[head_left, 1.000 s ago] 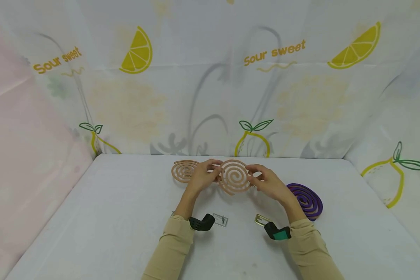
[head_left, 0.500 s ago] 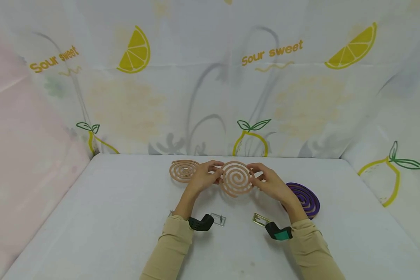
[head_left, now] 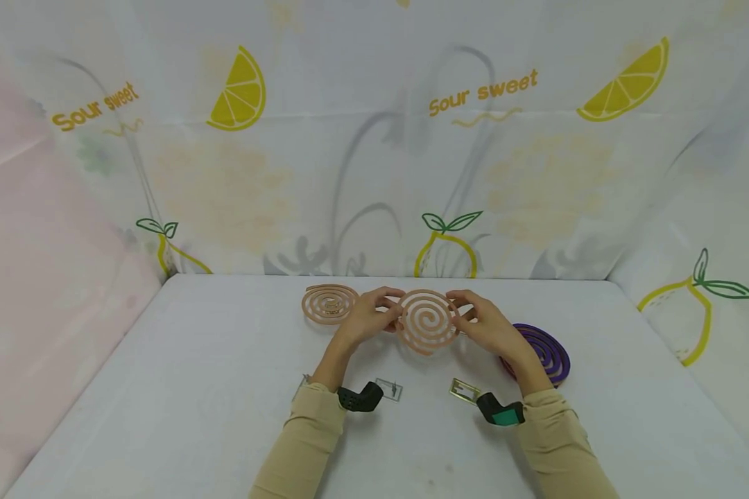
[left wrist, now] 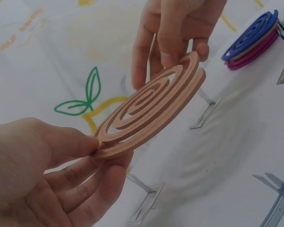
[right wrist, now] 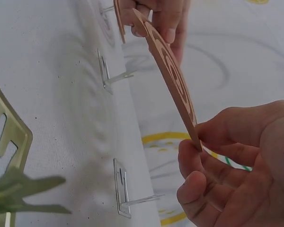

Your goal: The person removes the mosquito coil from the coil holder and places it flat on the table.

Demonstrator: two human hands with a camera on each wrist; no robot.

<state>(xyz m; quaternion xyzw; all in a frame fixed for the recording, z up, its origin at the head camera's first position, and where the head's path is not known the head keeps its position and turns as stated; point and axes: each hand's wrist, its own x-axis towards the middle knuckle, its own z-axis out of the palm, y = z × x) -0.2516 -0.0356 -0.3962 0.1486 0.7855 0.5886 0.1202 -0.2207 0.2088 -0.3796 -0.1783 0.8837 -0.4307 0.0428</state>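
Observation:
Both hands hold a tan mosquito coil (head_left: 426, 320) up over the table, its flat face tilted towards the head camera. My left hand (head_left: 367, 315) pinches its left edge between thumb and fingers, and my right hand (head_left: 488, 327) pinches the right edge. In the left wrist view the coil is seen nearly edge-on, with its shadow on the table below. Small metal coil stands with upright prongs lie beneath, one silver stand (left wrist: 146, 205) near the left fingers and another silver stand (right wrist: 122, 189) below the right hand.
Another tan coil (head_left: 309, 305) is at the back left, metal showing at its middle. A purple coil (head_left: 555, 353) with other coils under it lies beside the right forearm. Nearer the front are a silver stand (head_left: 389, 389) and a gold stand (head_left: 465, 390). A printed cloth hangs behind.
The held coil has shifted a little to the right and slightly towards the person, both hands moving with it. Both hands keep their pinch; the coils and stands on the table stay put.

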